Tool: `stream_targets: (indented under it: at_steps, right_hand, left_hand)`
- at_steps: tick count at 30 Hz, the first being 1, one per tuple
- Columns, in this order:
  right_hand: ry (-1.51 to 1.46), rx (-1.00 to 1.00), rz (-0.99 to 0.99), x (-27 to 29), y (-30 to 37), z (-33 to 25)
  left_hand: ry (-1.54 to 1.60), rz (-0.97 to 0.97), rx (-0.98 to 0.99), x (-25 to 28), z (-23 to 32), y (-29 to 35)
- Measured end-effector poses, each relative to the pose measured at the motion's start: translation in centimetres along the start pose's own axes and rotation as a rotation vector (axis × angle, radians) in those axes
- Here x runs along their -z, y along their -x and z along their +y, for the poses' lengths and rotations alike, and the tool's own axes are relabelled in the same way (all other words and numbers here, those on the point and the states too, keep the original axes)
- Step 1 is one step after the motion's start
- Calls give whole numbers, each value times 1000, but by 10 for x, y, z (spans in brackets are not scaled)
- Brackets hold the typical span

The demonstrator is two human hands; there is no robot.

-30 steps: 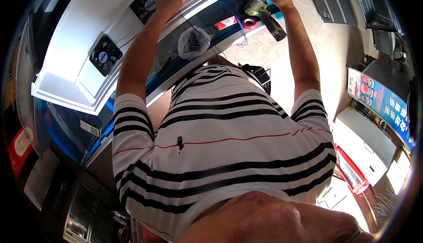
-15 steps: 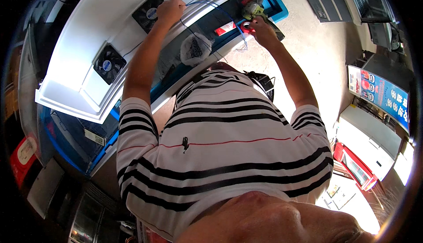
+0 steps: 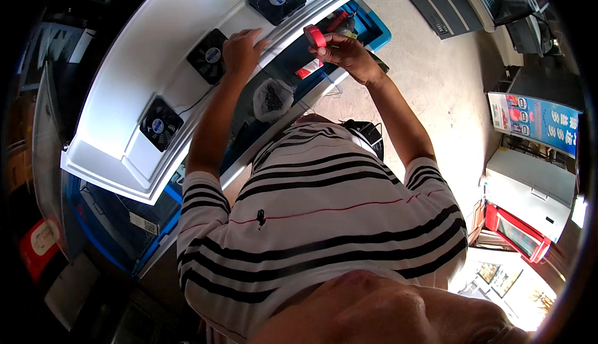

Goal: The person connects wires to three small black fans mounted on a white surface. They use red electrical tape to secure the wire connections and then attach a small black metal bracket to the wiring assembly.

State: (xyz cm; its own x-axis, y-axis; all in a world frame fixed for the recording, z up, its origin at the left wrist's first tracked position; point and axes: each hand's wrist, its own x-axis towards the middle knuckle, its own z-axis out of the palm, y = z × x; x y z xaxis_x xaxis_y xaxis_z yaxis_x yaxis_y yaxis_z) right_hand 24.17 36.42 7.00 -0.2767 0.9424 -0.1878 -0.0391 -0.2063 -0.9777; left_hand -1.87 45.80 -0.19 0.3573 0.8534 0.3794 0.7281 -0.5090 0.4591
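Note:
My right hand [image 3: 349, 56] holds up a roll of red tape [image 3: 316, 36] between thumb and fingers, above the rim of a white panel. My left hand [image 3: 242, 54] is over that white panel [image 3: 140, 51], beside the middle black fan [image 3: 207, 56]. Its fingers point right, and its grip looks closed on thin wires, though the pinch itself is hard to see. Loose blue wires [image 3: 335, 90] dangle past the panel's near edge. Two more black fans, one at the upper right [image 3: 278, 1] and one at the lower left [image 3: 161, 123], are set in the panel.
Below the panel lies a blue-framed case [image 3: 381, 31] with a dark glass top. A clear plastic bag [image 3: 272, 100] of dark bits, a red and white packet [image 3: 309, 68] and tools rest on it. White cabinets and a blue sign [image 3: 536, 123] stand at right.
My right hand has lifted the red tape roll off the case, up and to the left. My left hand has moved down slightly, and the wire loop over the rim no longer shows.

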Motion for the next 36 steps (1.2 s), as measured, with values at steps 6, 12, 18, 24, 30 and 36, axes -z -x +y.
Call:
stream_targets:
  at_steps: [6, 12, 18, 24, 30, 36]
  right_hand:
    - [-44, 236, 26, -17, -4, 0]
    - [186, 323, 54, -29, -2, -14]
    - [404, 380, 153, -37, 3, -23]
    - [550, 314, 160, -42, 0, -19]
    - [418, 135, 34, -40, -1, -12]
    - [26, -186, -170, -43, 6, -1]
  left_hand:
    - [672, 16, 110, 65, 100, -5]
    - [485, 144, -38, 65, 101, 5]
    - [415, 206, -102, 63, 97, 6]
    - [409, 100, -20, 62, 100, 9]
    - [853, -160, 362, 48, 80, 20]
    - [928, -468, 579, 49, 70, 51]
